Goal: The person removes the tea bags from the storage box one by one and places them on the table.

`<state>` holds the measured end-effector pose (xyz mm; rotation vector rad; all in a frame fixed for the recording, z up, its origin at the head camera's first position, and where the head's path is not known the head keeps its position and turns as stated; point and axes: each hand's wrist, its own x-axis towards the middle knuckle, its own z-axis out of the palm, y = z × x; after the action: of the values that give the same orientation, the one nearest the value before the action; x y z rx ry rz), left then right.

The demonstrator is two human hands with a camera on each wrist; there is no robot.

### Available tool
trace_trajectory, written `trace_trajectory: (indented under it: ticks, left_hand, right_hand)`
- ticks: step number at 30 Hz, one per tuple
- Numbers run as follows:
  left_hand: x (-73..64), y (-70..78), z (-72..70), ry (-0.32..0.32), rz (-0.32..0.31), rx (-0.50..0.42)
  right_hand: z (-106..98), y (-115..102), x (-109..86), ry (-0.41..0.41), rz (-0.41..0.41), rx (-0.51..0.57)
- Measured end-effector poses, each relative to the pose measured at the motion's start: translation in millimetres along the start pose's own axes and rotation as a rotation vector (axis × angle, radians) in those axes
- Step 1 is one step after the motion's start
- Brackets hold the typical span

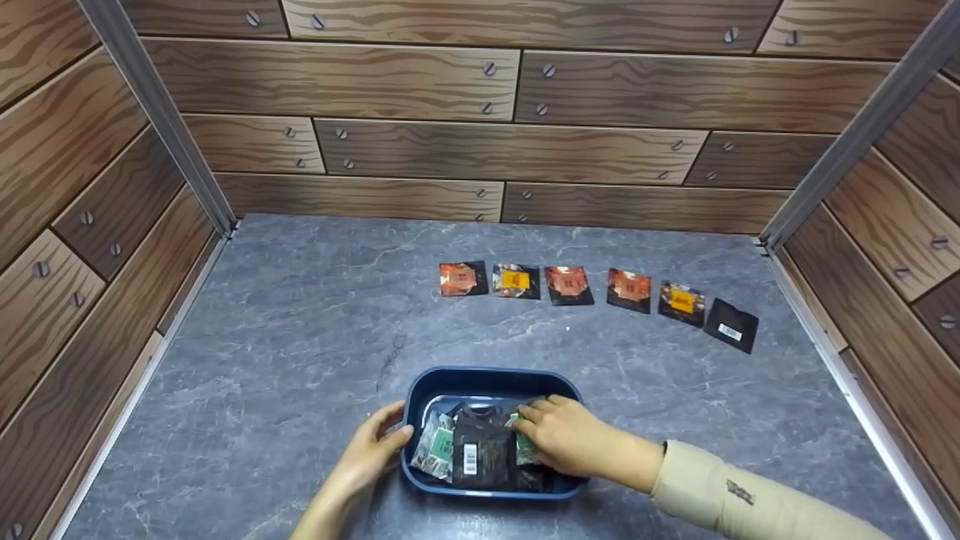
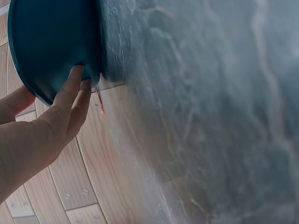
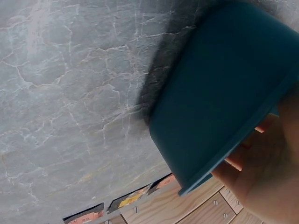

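Note:
A dark blue plastic bin [image 1: 491,493] stands at the near middle of the table, with several small flat packets inside. My left hand [image 1: 375,442] holds the bin's left end, thumb at the rim and fingers [image 2: 70,88] along the outer wall. Over the right side of the bin reaches my right hand [image 1: 566,435], its fingers curled at a green-and-black packet [image 1: 525,450]. The bin wall hides those fingertips in the right wrist view. Beside that packet lie a black packet [image 1: 484,454] with a white barcode and, at the left, another green-labelled packet [image 1: 435,448].
Several packets lie in a row farther back: a red-orange one [image 1: 461,278] at the left end, a yellow-labelled one [image 1: 516,280] beside it, and a black barcode-side-up one [image 1: 731,326] at the right end. Wood-patterned panels [image 1: 420,82] enclose the grey marbled table [image 1: 300,315].

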<state>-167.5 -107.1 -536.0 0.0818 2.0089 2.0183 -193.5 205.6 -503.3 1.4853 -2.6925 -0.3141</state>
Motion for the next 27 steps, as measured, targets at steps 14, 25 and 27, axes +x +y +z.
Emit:
trace_trajectory:
  ticks: [14,25,27]
  left_hand:
    - [0.3,0.3,-0.1,0.008,-0.009,-0.007]
    - [0.0,-0.3,0.1,0.008,0.001,-0.014]
    - [-0.1,-1.4,-0.3,0.009,0.002,-0.016]
  right_hand:
    - [-3.2,-1.0,-2.6,0.129,-0.077,-0.044]
    - [-2.5,3.7,0.9,0.308,-0.068,-0.019]
    - [-2.8,4.3,1.9,0.336,-0.078,-0.028]
